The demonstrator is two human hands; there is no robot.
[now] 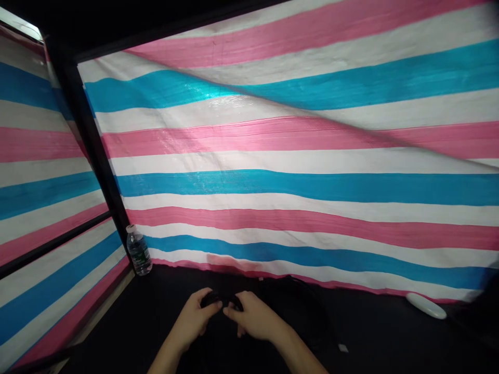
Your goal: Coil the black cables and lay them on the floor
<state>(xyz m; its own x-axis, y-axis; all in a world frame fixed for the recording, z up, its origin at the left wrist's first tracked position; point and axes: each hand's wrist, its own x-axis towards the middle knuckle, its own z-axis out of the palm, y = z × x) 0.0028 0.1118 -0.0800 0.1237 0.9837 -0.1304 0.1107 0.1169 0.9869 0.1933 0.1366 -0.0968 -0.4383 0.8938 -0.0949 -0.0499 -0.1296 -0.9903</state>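
Observation:
A dark, curved black object [223, 298], its kind hard to make out against the black surface, spans the gap between my hands at the lower middle of the head view. My left hand [197, 314] is closed around its left end, with the thumb pointing inward. The right end is gripped by my right hand [253, 314], its thumb near the tip of the left one. Both hands are just above the dark tabletop [128, 317], and the fingers' far sides are partly hidden.
Upright at the back left corner stands a clear plastic bottle [139, 253] with a green label. A white oblong object [426, 305] lies at the back right. A small pale piece [343, 348] is right of my hands. Striped sheeting [273, 184] hangs behind, beside a black frame post [83, 119].

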